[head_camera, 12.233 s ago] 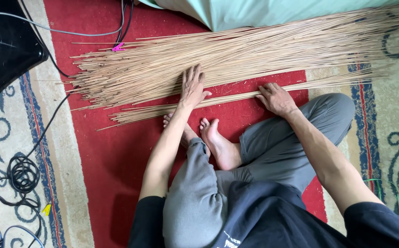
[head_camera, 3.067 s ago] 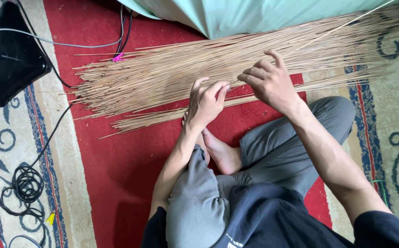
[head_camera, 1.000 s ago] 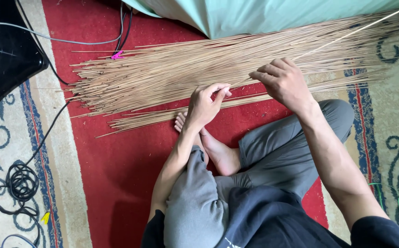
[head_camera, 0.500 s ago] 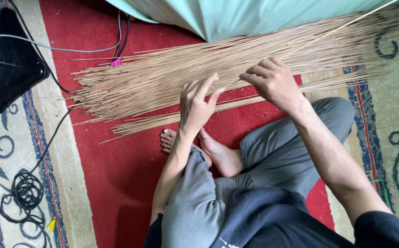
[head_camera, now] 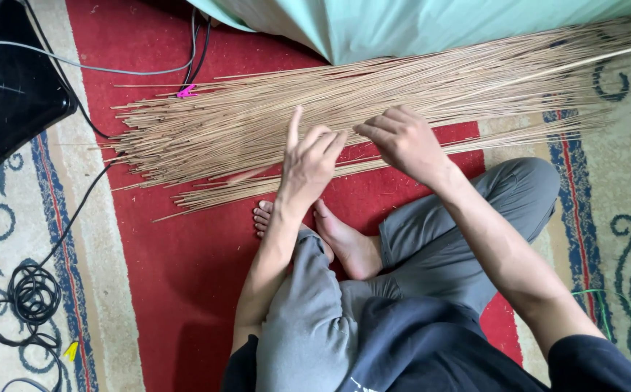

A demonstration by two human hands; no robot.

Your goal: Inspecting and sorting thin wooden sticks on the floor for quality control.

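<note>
A wide pile of thin tan sticks (head_camera: 228, 123) lies across the red rug (head_camera: 177, 276) in front of my crossed legs. A smaller bundle of sticks (head_camera: 221, 194) lies nearer to me, just beyond my bare feet (head_camera: 344, 243). My left hand (head_camera: 309, 161) hovers over the near edge of the pile, fingers apart and index finger raised, holding nothing that I can see. My right hand (head_camera: 402, 141) is beside it, fingers curled and pinched on a single thin stick (head_camera: 576, 64) that slants off to the upper right above the pile.
A black box (head_camera: 10, 94) with cables sits at the upper left, and a coiled black cable (head_camera: 32, 294) lies on the patterned rug border at left. A pink clip (head_camera: 185, 91) lies by the stick ends. Teal cloth (head_camera: 439, 25) covers the far side.
My left hand has lifted slightly and spread its fingers, index now pointing up. My right hand stays pinched on the thin stick, shifted a little left toward the left hand.
</note>
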